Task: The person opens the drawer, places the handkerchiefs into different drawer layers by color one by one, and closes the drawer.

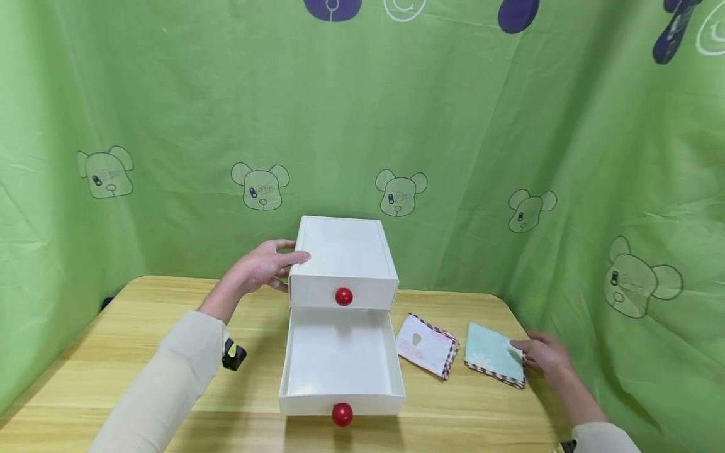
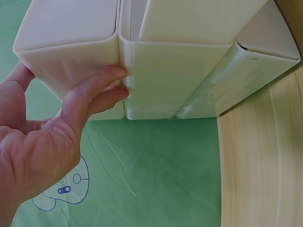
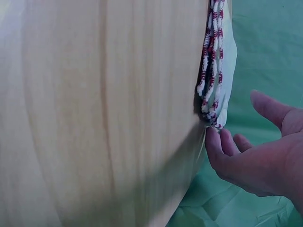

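A white drawer cabinet (image 1: pixel 347 246) stands mid-table in the head view, its upper drawer closed and its lower drawer (image 1: pixel 368 404) pulled out with nothing inside. Each drawer front has a red round knob (image 1: pixel 342 414). My left hand (image 1: pixel 266 264) rests on the cabinet's upper left side, thumb over the top edge; in the left wrist view the fingers (image 2: pixel 102 80) lie against the side wall. At far right, my right hand (image 1: pixel 546 353) reaches a folded mint-green handkerchief (image 1: pixel 493 352) with a checked border. In the right wrist view its fingertips touch the handkerchief's corner, the thumb raised apart.
A second folded handkerchief (image 1: pixel 425 347), white and pink, lies between the cabinet and the mint one. The wooden table (image 1: pixel 226 402) has rounded far corners. A green curtain (image 1: pixel 328 126) with bear prints hangs behind and along both sides.
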The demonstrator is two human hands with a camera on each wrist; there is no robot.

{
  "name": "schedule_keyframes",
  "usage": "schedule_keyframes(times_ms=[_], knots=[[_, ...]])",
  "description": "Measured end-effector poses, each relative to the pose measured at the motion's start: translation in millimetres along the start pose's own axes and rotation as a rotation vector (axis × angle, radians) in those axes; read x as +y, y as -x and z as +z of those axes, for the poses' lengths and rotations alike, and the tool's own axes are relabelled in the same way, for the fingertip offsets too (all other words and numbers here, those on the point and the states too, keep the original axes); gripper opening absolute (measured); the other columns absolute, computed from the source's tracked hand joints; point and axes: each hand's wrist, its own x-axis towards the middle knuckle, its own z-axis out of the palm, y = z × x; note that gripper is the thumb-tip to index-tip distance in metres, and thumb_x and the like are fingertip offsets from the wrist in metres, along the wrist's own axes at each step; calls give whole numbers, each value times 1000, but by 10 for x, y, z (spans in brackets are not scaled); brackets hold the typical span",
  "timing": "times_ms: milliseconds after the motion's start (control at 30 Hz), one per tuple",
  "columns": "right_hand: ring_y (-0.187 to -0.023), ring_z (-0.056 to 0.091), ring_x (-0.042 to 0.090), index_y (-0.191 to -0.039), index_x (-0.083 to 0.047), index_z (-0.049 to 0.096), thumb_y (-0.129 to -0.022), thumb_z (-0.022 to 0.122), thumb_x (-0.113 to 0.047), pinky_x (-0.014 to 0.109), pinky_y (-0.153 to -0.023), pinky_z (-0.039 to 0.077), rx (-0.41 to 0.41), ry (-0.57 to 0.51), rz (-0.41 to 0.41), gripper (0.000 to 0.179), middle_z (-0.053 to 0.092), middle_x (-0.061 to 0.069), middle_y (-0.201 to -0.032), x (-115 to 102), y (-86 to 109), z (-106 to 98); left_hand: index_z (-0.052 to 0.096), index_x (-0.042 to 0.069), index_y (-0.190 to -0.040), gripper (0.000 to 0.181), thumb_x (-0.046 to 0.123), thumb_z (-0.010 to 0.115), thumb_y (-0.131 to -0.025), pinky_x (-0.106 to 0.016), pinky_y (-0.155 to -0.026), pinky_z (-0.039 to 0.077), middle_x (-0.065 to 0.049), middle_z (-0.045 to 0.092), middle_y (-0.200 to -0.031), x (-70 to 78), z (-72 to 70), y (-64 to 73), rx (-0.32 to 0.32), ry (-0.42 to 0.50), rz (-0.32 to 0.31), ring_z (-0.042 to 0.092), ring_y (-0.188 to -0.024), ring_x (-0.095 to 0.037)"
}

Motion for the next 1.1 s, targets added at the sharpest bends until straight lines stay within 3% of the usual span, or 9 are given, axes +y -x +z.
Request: schedule_keyframes(times_ms=[167, 467, 767, 1100], knots=[[-125, 40, 49, -147, 9, 12, -84, 71, -40, 54, -103, 40, 2, 21, 3, 99, 24, 38, -144, 47, -26, 11, 16, 8, -152, 86, 33, 68, -88, -44, -77, 59, -22, 56, -123, -1, 7, -4, 6, 0, -6, 65, -96, -32], [-124, 35, 54, -144, 13, 18, -79, 76, -35, 61, -103, 36, -17, 175, -42, 99, 28, 40, -141, 123, -77, 30, 16, 9, -152, 87, 34, 69, -87, -44, -77, 59, -21, 57, -122, -4, -3, 7, 10, 4, -9, 64, -97, -32], [-124, 31, 54, -145, 11, 21, -76, 78, -24, 62, -107, 28, -23, 163, -28, 96, 26, 41, -139, 148, -93, 65, 15, 9, -152, 85, 32, 67, -89, -44, -78, 59, -22, 56, -123, -2, 5, 13, 6, 3, -8, 64, -96, -31], [-115, 43, 46, -140, 16, 27, -76, 78, -22, 56, -99, 41, -12, 198, -43, 90, 37, 39, -132, 136, -90, 85, 15, 9, -152, 86, 33, 68, -88, -44, -78, 59, -22, 56, -123, -2, 4, 14, 4, 2, -5, 64, -96, -31]])
